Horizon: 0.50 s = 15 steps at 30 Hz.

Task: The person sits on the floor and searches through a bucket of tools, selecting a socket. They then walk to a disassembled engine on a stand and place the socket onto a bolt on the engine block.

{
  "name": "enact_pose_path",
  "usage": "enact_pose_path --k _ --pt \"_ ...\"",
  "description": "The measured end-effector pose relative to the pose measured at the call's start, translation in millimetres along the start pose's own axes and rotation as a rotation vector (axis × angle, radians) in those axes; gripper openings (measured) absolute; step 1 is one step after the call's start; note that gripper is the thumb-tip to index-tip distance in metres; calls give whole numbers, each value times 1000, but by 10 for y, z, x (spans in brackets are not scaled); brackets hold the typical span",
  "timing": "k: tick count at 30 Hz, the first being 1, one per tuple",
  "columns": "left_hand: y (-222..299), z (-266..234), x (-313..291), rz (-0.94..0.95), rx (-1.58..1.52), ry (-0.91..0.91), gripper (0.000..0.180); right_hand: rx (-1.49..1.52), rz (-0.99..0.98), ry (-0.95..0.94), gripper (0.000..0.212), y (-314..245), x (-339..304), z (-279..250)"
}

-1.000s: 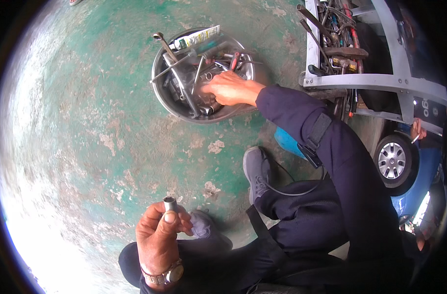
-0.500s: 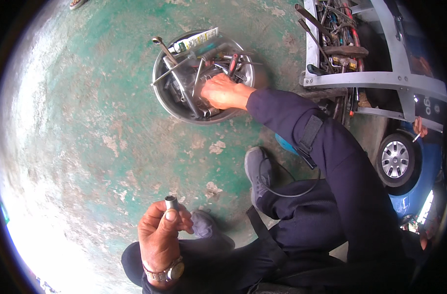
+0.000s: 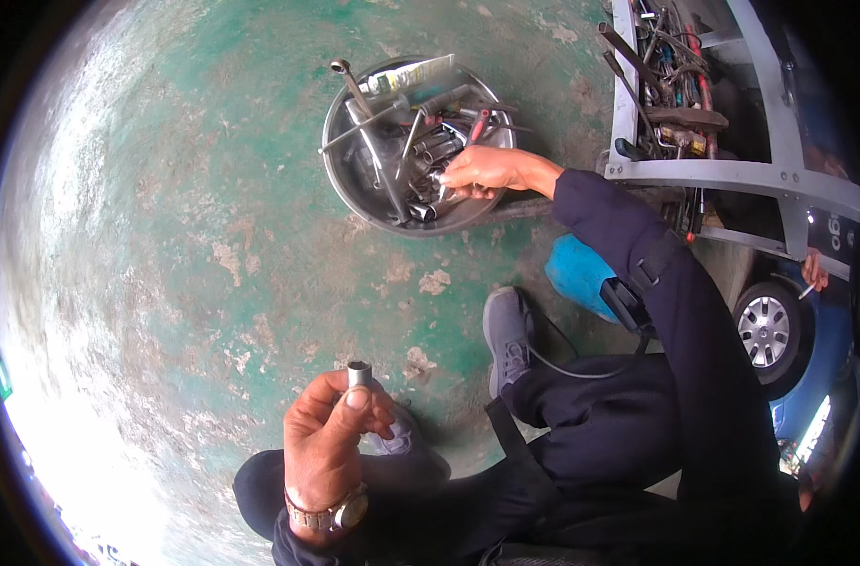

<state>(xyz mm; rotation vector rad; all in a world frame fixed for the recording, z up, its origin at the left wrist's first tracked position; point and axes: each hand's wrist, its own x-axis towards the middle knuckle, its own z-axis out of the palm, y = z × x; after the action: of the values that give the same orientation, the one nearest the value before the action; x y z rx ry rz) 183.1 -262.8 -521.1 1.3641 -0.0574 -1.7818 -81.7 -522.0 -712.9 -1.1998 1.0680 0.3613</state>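
Between the thumb and fingers of my left hand (image 3: 331,424) is a short silver socket (image 3: 359,374), its open end facing up. My right hand (image 3: 487,172) reaches over the right side of a round metal basin (image 3: 340,189). Its fingers are pinched together, with a small bright metal piece at their tips that I cannot make out. Inside the basin lie several loose sockets (image 3: 439,151), a ring spanner (image 3: 350,85), a long sliding T-bar (image 3: 364,127), a red-handled tool (image 3: 479,125) and a white and green tube (image 3: 411,75).
A grey metal rack (image 3: 703,172) holding tools and bars stands at the far right. Beyond it are a blue car's wheel (image 3: 768,332) and another person's hand (image 3: 814,271). A blue object (image 3: 581,274) lies near my shoe (image 3: 507,335), with a cable running close by. Worn green paint covers the floor (image 3: 213,208).
My right hand has drawn back from the basin's middle toward its right edge, uncovering the sockets. My left hand still holds its socket. The whole view has shifted slightly.
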Motion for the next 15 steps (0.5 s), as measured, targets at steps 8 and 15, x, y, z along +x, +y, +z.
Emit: enact_pose_path --k 8,15 --pt "-12 24 60 -17 94 20 30 309 -30 -40 39 -67 -82 -66" --pt "-11 26 70 -14 88 16 30 324 -68 -132 33 -121 -50 -61"
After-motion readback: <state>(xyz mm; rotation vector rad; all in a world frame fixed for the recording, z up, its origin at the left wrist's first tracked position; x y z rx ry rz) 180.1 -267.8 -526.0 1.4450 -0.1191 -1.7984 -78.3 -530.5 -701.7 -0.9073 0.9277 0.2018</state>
